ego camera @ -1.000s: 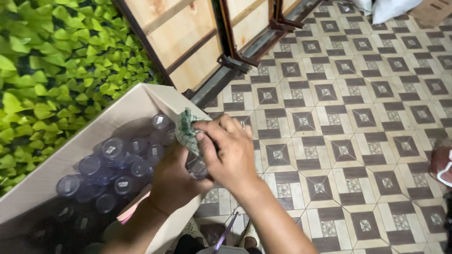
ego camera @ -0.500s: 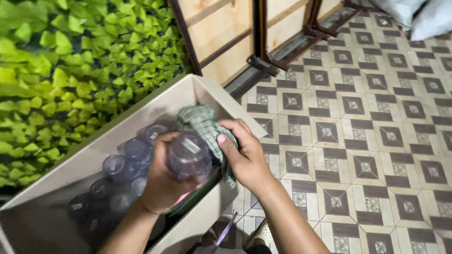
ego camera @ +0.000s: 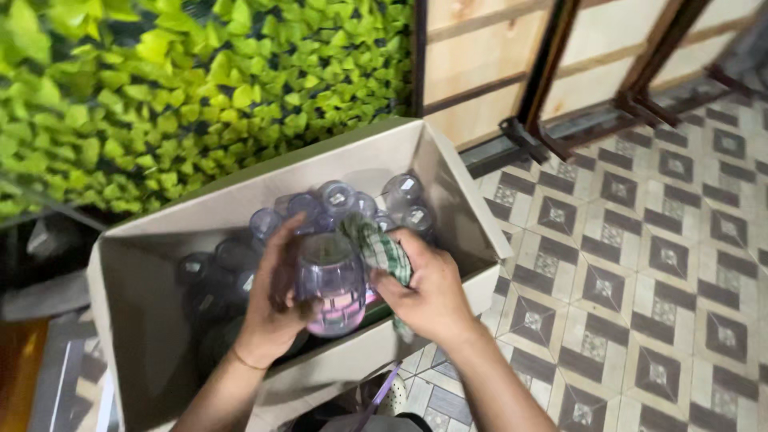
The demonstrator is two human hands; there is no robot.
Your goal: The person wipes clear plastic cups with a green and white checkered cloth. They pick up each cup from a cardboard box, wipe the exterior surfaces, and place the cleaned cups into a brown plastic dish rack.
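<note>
Glass, clear and purplish, sits over an open cardboard box of similar glasses, gripped by the left hand. Touching it, the right hand clutches a green checked cloth. Patterned floor tiles lie alongside.

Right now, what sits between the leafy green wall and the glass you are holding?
In the head view, the cardboard box's far wall and upturned clear glasses packed inside lie between the leaf wall and the held glass.

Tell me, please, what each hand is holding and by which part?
The left hand grips a clear purple-tinted glass around its side. The right hand holds a green checked cloth, bunched against the glass.
</note>
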